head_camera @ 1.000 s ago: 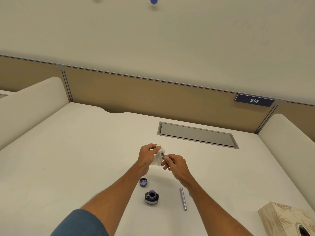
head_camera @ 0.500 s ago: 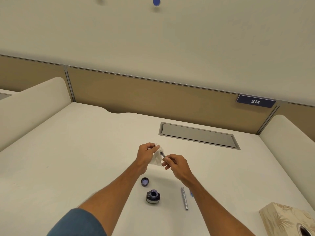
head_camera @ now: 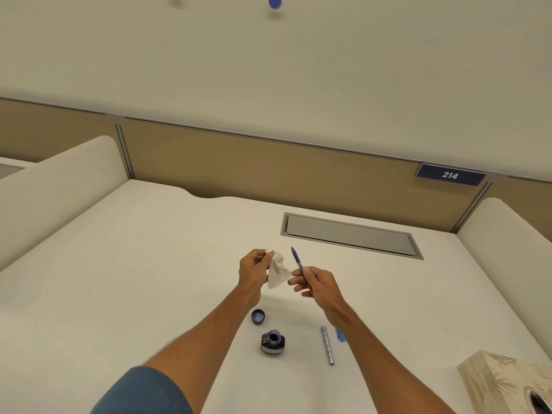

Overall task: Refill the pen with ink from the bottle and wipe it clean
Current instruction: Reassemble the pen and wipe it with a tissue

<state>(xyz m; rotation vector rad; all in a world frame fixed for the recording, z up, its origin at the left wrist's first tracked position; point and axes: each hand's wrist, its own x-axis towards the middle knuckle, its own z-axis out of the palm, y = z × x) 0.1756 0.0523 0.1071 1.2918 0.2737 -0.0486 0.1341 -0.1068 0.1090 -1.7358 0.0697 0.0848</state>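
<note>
Wiping step: left hand (head_camera: pixel 254 273) pinches crumpled tissue (head_camera: pixel 277 271); right hand (head_camera: pixel 316 286) grips pen (head_camera: pixel 297 259), blue tip up, just beside tissue. Hands near, not touching. Best: wrap tissue round tip, twist gently, stay clear of open bottle (head_camera: pixel 272 342) on desk below. Count: one bottle, one cap (head_camera: pixel 258 317), one silver barrel (head_camera: pixel 327 345), one tissue box (head_camera: pixel 504 380).

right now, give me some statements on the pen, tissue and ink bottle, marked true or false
1. The left hand holds the tissue. True.
2. The pen in the right hand is wrapped in the tissue. False: it points up, uncovered.
3. The ink bottle is capped. False: it stands open, its cap beside it.
4. A silver tube lies on the desk right of the bottle. True.
</note>
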